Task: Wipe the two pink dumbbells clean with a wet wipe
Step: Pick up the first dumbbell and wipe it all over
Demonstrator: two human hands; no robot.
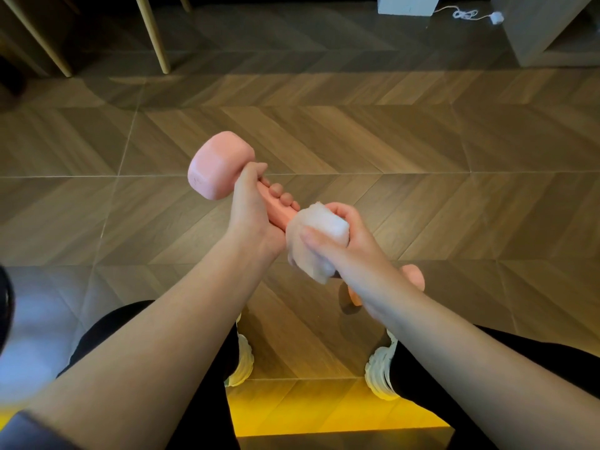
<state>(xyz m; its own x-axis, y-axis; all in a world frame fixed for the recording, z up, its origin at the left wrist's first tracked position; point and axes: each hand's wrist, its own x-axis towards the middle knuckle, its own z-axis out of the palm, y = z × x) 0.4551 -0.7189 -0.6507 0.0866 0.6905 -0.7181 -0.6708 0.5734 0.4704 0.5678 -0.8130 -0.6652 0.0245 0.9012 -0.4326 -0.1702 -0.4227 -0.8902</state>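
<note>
Head view: left hand grips dumbbell handle; right hand, just beside it, clasps wipe round dumbbell's end. Best to twist firmly.

Matt, smooth pink coating on the dumbbell in my left hand, soft crumpled white wipe under my right fingers, satin wood-grain floor

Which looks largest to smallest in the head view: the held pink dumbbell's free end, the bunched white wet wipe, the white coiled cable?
1. Pink dumbbell's free end and bunched white wet wipe: alike, not ranked.
2. White coiled cable: smallest, though it lies farther away.
</note>
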